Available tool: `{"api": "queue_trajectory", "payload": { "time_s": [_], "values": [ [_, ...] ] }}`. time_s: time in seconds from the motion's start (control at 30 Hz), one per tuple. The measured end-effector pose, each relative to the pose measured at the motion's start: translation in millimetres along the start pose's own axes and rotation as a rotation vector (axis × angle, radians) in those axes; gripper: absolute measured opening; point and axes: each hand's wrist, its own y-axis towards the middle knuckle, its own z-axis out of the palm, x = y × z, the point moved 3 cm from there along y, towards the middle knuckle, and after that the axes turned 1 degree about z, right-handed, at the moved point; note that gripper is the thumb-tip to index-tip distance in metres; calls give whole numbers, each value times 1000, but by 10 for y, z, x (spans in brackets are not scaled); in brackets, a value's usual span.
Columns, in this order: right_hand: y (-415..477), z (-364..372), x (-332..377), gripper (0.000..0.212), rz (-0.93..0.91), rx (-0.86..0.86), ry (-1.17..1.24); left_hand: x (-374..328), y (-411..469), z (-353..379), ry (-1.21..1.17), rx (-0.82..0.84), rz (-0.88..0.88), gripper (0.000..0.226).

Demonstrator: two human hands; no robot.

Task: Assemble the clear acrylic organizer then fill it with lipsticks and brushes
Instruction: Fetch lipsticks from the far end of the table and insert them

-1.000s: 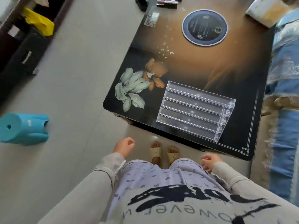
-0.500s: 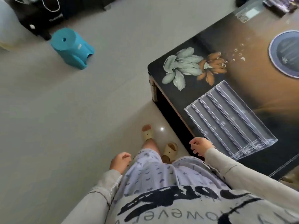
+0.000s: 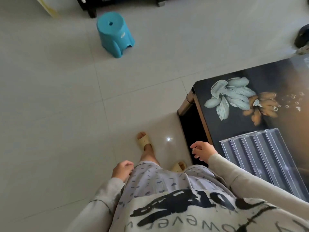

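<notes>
Right hand (image 3: pixel 203 150) loosely curled, empty, near the table (image 3: pixel 234 124) corner; left hand (image 3: pixel 122 171) likewise curled and empty at the hip. Clear acrylic organizer (image 3: pixel 260 158) flat on the table, just right of the right hand, untouched. Blue stool (image 3: pixel 115 33) on the floor (image 3: pixel 50 97), well ahead of the left hand.

Single head cam, steep look-down over torso; floor (image 3: pixel 50 97) ahead, table (image 3: pixel 234 124) corner at right.

Teal stool (image 3: pixel 115 33), grey floor (image 3: pixel 50 97), black table (image 3: pixel 234 129) with flower print.
</notes>
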Motion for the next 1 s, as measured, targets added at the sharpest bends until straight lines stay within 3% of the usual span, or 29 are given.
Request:
{"api": "queue_trajectory", "payload": {
  "time_s": [0.53,0.73,1.0],
  "values": [
    [525,-131,708,24,331,-164,210,-2038,1061,-1361,193,32,266,14],
    [858,-249,988,26,410,-117,267,-2378,1357,-1425,184,76,208,15],
    [1459,-860,1859,26,312,-52,353,-2918,1694,-1443,400,100,98,20]
  ]
}}
